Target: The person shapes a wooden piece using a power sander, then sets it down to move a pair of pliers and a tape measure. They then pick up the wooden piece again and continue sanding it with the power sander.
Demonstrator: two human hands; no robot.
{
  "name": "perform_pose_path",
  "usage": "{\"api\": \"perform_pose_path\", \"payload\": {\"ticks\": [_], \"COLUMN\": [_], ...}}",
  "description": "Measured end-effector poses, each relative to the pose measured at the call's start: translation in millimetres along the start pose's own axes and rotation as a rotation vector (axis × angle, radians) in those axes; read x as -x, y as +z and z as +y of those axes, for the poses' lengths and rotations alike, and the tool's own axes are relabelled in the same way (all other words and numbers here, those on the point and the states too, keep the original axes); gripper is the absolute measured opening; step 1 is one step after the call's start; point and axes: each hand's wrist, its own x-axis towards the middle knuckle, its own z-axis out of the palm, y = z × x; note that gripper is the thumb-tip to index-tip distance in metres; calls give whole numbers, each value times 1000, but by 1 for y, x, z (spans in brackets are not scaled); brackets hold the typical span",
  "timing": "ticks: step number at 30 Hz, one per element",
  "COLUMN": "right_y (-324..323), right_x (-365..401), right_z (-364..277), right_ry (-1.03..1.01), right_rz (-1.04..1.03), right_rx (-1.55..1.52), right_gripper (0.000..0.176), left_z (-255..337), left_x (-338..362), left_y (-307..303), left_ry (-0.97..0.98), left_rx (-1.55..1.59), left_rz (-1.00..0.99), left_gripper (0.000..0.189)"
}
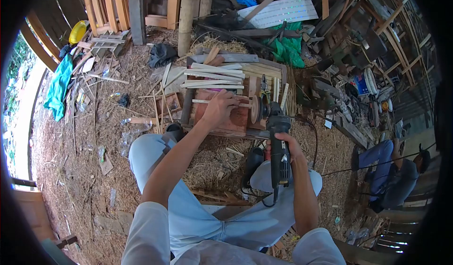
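Observation:
My right hand [289,148] grips the black body of an angle grinder [278,142]. Its round sanding disc [256,109] stands upright just in front of a thin wooden stick [245,104]. My left hand [219,107] pinches that stick and holds it across a reddish wooden block [236,118], with the stick's end touching the disc. The grinder's black cord [257,196] loops down between my knees.
Pale cut slats [212,76] are stacked beyond the block. Wood shavings and scraps cover the ground. Curved planks [104,5] lean at the back left. Another person [394,175] sits at the right, next to cluttered tools and a bench.

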Motion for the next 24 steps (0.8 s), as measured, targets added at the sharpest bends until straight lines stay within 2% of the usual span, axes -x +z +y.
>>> {"api": "perform_pose_path", "payload": {"ticks": [4,6,12,15,21,24], "right_y": [-1,3,0,1,4,-1], "right_x": [0,0,-1,-1,1,-4], "right_z": [0,-2,1,0,-1,0], "right_ry": [-23,29,-36,11,-31,-9], "right_rz": [-26,5,2,4,5,9], "right_rx": [12,-11,-37,-18,-16,-15], "right_gripper": [38,38,39,40,41,40], "left_z": [0,0,0,1,-4,-2], "left_x": [0,-1,0,-1,-1,-1], "left_y": [-1,-2,-1,-1,2,1], "left_ry": [-12,-4,-23,-12,31,-13], "left_rx": [-23,24,-2,8,20,16], "left_rz": [-35,-55,-22,-18,14,-27], "left_gripper": [15,15,15,16,17,13]}}
